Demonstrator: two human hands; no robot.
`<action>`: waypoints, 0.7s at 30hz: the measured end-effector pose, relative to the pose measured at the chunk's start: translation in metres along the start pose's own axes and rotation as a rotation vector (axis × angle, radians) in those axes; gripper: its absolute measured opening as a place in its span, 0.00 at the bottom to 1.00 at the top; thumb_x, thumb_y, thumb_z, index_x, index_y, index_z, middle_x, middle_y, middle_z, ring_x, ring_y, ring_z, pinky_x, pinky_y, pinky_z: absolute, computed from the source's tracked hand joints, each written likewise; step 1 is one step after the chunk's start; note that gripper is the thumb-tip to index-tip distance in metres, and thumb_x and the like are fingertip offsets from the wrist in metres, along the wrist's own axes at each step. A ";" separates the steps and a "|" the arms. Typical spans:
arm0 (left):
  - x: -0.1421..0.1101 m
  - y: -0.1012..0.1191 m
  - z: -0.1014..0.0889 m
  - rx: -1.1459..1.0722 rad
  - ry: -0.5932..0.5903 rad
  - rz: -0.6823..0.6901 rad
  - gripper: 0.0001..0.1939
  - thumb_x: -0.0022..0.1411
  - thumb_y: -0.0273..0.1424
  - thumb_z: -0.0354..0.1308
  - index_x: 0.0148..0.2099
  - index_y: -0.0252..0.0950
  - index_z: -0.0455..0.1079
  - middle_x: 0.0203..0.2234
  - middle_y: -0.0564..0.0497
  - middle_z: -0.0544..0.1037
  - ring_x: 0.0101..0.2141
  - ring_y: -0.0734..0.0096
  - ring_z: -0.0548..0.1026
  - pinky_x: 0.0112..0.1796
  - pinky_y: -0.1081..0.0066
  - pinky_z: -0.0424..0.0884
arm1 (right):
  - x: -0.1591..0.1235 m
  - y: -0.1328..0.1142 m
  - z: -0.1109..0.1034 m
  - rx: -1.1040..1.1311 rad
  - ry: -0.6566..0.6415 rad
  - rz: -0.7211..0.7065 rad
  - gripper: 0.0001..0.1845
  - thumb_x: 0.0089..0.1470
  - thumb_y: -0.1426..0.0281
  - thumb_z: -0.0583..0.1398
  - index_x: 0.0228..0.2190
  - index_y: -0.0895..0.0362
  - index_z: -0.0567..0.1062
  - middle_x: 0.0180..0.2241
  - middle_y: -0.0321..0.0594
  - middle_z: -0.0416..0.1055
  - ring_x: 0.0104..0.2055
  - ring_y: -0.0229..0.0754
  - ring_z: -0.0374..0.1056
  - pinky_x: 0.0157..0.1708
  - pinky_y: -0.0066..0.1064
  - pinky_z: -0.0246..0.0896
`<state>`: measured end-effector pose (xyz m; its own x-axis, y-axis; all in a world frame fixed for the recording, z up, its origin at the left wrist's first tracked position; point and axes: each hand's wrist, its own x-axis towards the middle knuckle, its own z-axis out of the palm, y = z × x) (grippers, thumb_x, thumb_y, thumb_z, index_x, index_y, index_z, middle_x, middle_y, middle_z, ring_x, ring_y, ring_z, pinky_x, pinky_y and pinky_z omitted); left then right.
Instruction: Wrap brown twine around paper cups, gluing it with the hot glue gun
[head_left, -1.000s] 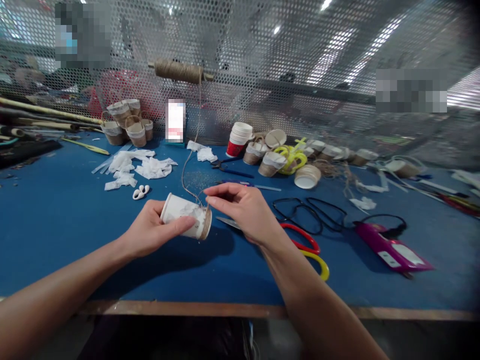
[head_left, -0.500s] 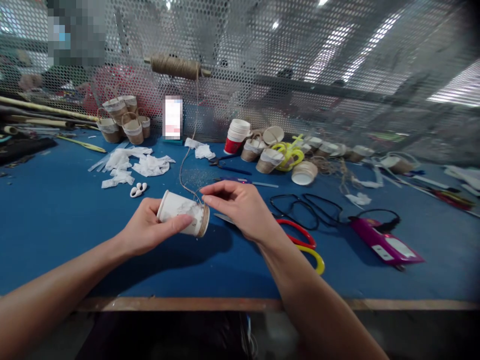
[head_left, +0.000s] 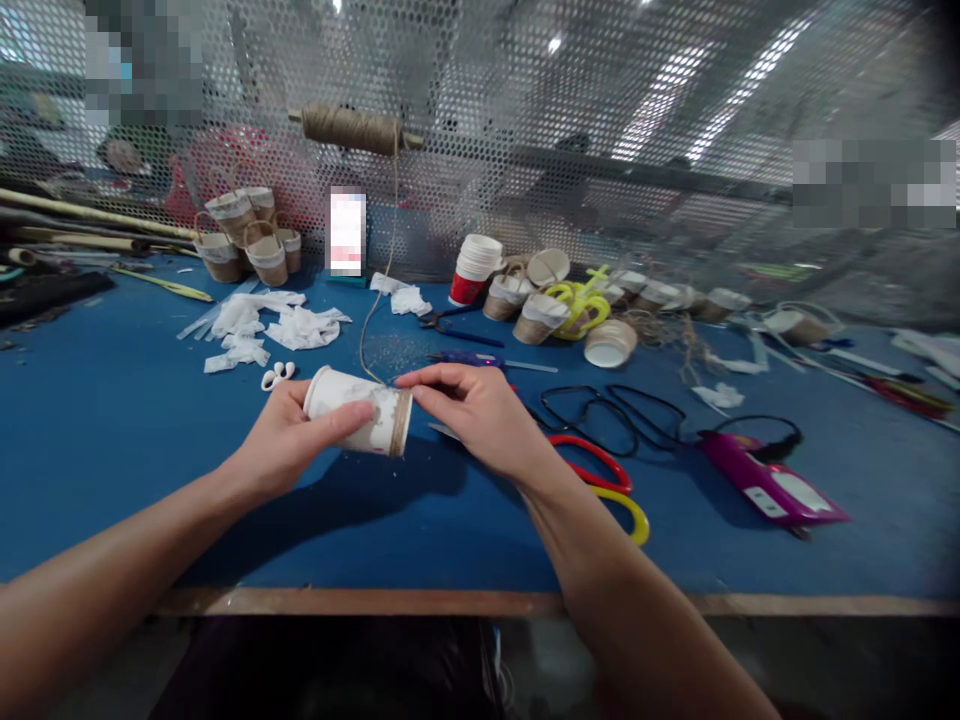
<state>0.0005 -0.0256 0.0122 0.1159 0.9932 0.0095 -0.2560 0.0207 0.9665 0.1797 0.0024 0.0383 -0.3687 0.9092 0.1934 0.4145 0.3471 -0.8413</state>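
Wrapped around the white paper cup (head_left: 382,422), your left hand (head_left: 289,440) has its thumb along the near side, while its other fingers are mostly hidden behind. Your right hand (head_left: 405,384) brings thumb and forefinger close together at the narrow end of the cup; I cannot tell whether the twine (head_left: 363,346) is pinched between them or only pressed against the wall.

Please take the cup as the middle of the clock, with twelve o'clock away from you. It lies tilted in your hold, above the blue table (head_left: 112,440), its rim toward ten o'clock and its base toward four. Around the base end goes a brown twine band (head_left: 400,425), and the rest of the visible wall is mostly white. The loose twine runs from the spool (head_left: 349,130) at twelve o'clock down to your right hand. At two o'clock lies a blue glue gun (head_left: 471,359), and between three and four o'clock the scissors (head_left: 625,477), partly under your right hand.

In my judgement, the step in hand is winding the twine around the cup, at an early stage. Next move seems to call for turning the cup with the left hand while the right one guides the twine, lightly tight, so each turn sits just beside the last
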 end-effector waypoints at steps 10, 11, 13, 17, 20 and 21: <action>0.010 0.003 0.003 -0.204 0.145 -0.130 0.08 0.44 0.28 0.65 0.26 0.28 0.72 0.18 0.51 0.76 0.19 0.77 0.71 0.22 0.80 0.67 | -0.001 0.001 0.004 -0.127 0.128 -0.032 0.10 0.50 0.68 0.55 0.35 0.60 0.71 0.29 0.39 0.72 0.30 0.37 0.66 0.31 0.29 0.61; 0.011 0.002 0.002 -0.197 0.157 -0.127 0.08 0.45 0.28 0.65 0.26 0.28 0.72 0.18 0.51 0.75 0.19 0.77 0.71 0.22 0.80 0.66 | -0.003 -0.001 0.005 -0.110 0.101 -0.052 0.09 0.50 0.67 0.56 0.32 0.59 0.72 0.29 0.39 0.72 0.30 0.37 0.66 0.31 0.29 0.61; 0.011 0.001 0.002 -0.183 0.147 -0.119 0.08 0.46 0.30 0.64 0.27 0.27 0.72 0.18 0.50 0.76 0.20 0.77 0.71 0.23 0.79 0.66 | -0.006 -0.005 0.007 -0.060 -0.003 -0.064 0.08 0.49 0.67 0.57 0.30 0.59 0.71 0.29 0.39 0.72 0.30 0.36 0.66 0.32 0.29 0.61; 0.010 -0.001 0.002 -0.145 0.108 -0.083 0.08 0.48 0.30 0.63 0.30 0.29 0.73 0.23 0.49 0.78 0.23 0.75 0.72 0.27 0.77 0.67 | -0.009 -0.008 0.012 -0.041 -0.033 -0.033 0.06 0.47 0.68 0.58 0.29 0.59 0.71 0.29 0.39 0.72 0.30 0.37 0.66 0.33 0.30 0.62; 0.008 -0.003 0.004 -0.089 0.109 -0.055 0.08 0.48 0.30 0.63 0.30 0.29 0.74 0.23 0.50 0.78 0.24 0.75 0.73 0.29 0.76 0.68 | -0.009 -0.008 0.015 -0.042 -0.011 -0.017 0.05 0.47 0.69 0.58 0.27 0.58 0.70 0.26 0.38 0.71 0.28 0.36 0.66 0.31 0.30 0.62; 0.008 -0.003 0.004 -0.074 0.109 -0.050 0.08 0.48 0.30 0.63 0.30 0.29 0.73 0.23 0.50 0.78 0.24 0.75 0.73 0.30 0.76 0.68 | -0.009 -0.007 0.015 -0.041 -0.005 -0.009 0.05 0.46 0.69 0.58 0.26 0.58 0.69 0.26 0.37 0.70 0.28 0.36 0.65 0.31 0.30 0.62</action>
<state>0.0063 -0.0182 0.0102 0.0265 0.9972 -0.0697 -0.3233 0.0745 0.9434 0.1673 -0.0120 0.0346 -0.3768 0.9048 0.1987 0.4443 0.3647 -0.8183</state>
